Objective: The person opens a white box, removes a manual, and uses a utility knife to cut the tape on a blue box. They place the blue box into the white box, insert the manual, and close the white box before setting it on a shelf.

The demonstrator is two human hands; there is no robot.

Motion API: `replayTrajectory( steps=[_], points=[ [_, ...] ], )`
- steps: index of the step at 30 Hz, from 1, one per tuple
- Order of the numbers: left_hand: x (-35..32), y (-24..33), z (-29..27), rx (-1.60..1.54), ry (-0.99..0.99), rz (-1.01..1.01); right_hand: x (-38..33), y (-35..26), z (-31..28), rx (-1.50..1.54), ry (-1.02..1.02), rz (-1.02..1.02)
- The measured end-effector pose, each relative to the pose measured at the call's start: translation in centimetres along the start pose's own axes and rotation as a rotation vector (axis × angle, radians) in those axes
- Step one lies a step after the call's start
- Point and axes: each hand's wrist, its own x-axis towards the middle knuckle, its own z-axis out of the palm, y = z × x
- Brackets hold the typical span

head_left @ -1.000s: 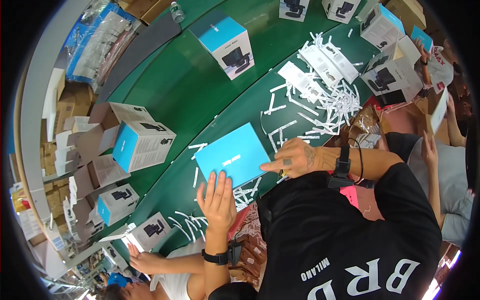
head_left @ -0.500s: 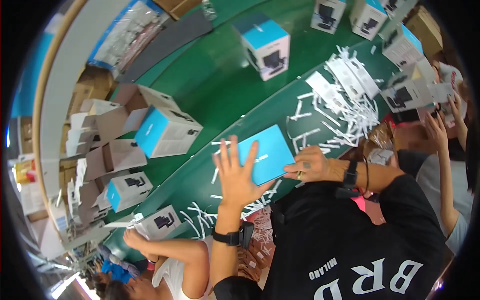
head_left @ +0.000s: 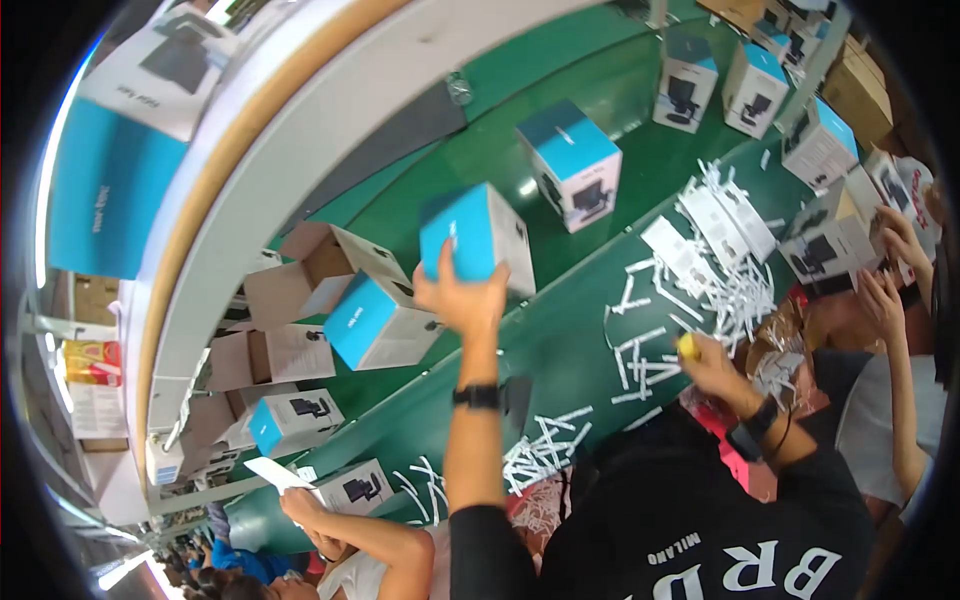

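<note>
One blue-and-white carton (head_left: 480, 240), a smooth cardboard cube, sits on the green conveyor belt (head_left: 500, 160) at the far end of the outstretched left hand (head_left: 462, 297), whose fingers grip its near edge. The right hand (head_left: 708, 362), nearer and to the right, pinches a small yellow object (head_left: 687, 346) among white paper strips (head_left: 640, 365).

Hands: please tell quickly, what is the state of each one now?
Left hand: closed on the blue-and-white box.
Right hand: closed on a small yellow thing.
</note>
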Motion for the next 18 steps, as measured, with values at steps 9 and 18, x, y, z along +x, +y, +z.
replayTrajectory(
  steps=[9, 18],
  points=[
    [7.9, -1.3, 1.8, 0.051, 0.348, 0.218, -0.5, -6.6, 5.1, 0.529, -0.364, 0.254],
    [4.3, -23.3, -6.9, -1.294, 0.026, -0.567, 4.5, -6.3, 2.4, 0.136, -0.726, 0.226]
  ],
)
